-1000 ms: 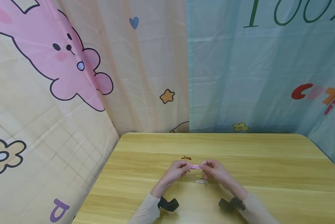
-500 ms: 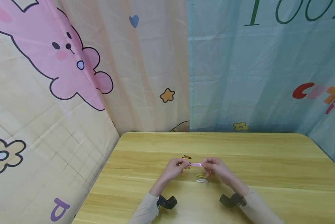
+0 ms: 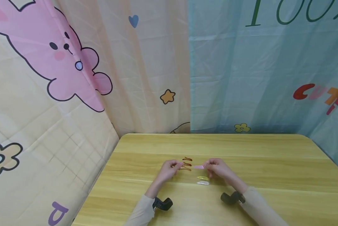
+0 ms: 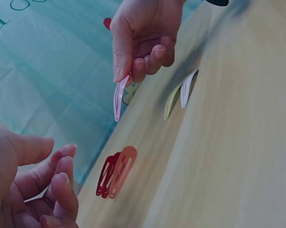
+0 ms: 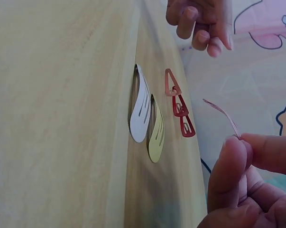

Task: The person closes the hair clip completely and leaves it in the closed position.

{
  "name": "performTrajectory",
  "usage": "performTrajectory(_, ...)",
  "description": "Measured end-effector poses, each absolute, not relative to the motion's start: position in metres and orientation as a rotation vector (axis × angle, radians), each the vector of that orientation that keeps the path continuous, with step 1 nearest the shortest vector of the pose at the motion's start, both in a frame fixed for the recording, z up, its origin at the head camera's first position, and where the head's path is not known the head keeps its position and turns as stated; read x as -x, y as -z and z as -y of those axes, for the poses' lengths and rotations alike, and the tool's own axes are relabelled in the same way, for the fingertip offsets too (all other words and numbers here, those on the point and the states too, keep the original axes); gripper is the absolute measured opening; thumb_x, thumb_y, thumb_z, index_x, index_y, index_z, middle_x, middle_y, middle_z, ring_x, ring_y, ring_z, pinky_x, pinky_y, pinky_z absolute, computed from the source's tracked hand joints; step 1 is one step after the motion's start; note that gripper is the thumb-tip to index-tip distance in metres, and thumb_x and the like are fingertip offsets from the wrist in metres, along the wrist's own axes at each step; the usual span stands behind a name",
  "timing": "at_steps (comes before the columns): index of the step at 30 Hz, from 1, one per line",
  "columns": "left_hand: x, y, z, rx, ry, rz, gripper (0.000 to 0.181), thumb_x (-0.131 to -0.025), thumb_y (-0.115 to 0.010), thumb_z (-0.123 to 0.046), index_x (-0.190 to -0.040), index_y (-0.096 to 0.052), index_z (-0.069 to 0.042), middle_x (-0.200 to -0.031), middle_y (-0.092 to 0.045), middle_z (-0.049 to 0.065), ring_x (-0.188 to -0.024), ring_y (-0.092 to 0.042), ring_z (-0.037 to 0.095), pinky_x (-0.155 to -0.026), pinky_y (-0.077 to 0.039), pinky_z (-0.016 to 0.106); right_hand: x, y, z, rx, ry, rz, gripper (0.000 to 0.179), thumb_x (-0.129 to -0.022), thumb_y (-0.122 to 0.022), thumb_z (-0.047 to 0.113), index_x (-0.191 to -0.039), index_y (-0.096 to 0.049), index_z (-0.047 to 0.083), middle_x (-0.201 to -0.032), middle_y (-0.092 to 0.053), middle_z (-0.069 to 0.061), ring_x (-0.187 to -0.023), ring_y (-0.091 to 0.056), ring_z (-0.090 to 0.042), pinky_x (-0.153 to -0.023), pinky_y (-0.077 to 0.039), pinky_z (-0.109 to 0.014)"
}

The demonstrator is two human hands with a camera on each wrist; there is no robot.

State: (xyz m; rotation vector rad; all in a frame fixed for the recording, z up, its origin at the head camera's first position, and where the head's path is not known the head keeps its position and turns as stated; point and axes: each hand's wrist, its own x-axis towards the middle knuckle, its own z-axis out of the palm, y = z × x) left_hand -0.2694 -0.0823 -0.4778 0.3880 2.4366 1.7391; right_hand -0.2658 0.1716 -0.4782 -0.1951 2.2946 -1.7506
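Observation:
A pink snap hair clip [image 4: 118, 100] is pinched at one end between the thumb and index finger of my right hand [image 3: 217, 168], held above the table. My left hand [image 3: 169, 170] holds nothing; its fingers are loosely bent and apart from the clip, as the left wrist view shows. Beside the left fingertips lie a dark red clip [image 3: 187, 159], another red clip [image 3: 187, 164] and an orange-brown clip [image 3: 185, 169], in a column. Below the right hand rest a yellow clip [image 5: 156, 135] and a white clip [image 5: 140, 109], side by side.
The wooden table [image 3: 259, 157] reaches back to a patterned curtain [image 3: 242, 78]. Another printed cloth [image 3: 44, 125] hangs along the left side. A black wrist device [image 3: 163, 204] is worn on the left arm, and a similar device [image 3: 232, 198] on the right.
The left hand has let go of the pink clip and moved left, uncovering the red and orange-brown clips. The right hand stays almost in place, still pinching the pink clip.

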Motion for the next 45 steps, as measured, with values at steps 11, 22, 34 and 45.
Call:
performTrajectory(11, 0.265, 0.489, 0.093, -0.365, -1.709, -2.445, 0.025, -0.095, -0.059, -0.024, -0.096, -0.069, -0.001, -0.077, -0.058, 0.011, -0.057, -0.045, 0.012, -0.047, -0.036, 0.022, 0.272, 0.485, -0.171, 0.185, 1.602, -2.448, 0.017, -0.091, -0.063, 0.015, -0.082, -0.062, 0.001, -0.056, -0.051, -0.004, -0.05, -0.049, -0.016, -0.051, -0.038, -0.028)
performTrajectory(22, 0.259, 0.497, 0.095, -0.349, -1.681, -2.422, 0.021, -0.096, -0.058, -0.021, -0.095, -0.07, -0.003, -0.073, -0.055, 0.002, -0.057, -0.045, 0.01, -0.047, -0.033, 0.021, 0.27, 0.485, -0.167, 0.158, 1.414, -2.654, 0.019, -0.088, -0.067, 0.013, -0.072, -0.06, 0.005, -0.053, -0.05, -0.003, -0.046, -0.049, -0.015, -0.052, -0.038, -0.029)
performTrajectory(34, 0.258, 0.494, 0.092, -0.345, -1.681, -2.414, 0.022, -0.096, -0.058, -0.021, -0.095, -0.07, -0.003, -0.074, -0.055, 0.003, -0.056, -0.044, 0.01, -0.047, -0.033, 0.021, 0.271, 0.492, -0.166, 0.093, 1.317, -2.727, 0.018, -0.087, -0.068, 0.016, -0.073, -0.061, 0.008, -0.054, -0.052, -0.002, -0.046, -0.049, -0.015, -0.052, -0.036, -0.028)
performTrajectory(45, 0.257, 0.49, 0.091, -0.378, -1.71, -2.394, 0.022, -0.095, -0.059, -0.019, -0.096, -0.069, 0.0, -0.075, -0.055, 0.006, -0.056, -0.043, 0.012, -0.047, -0.033, 0.021, 0.271, 0.493, -0.167, 0.065, 1.323, -2.736, 0.015, -0.085, -0.071, 0.016, -0.074, -0.063, 0.008, -0.055, -0.052, -0.002, -0.045, -0.048, -0.014, -0.046, -0.035, -0.027)
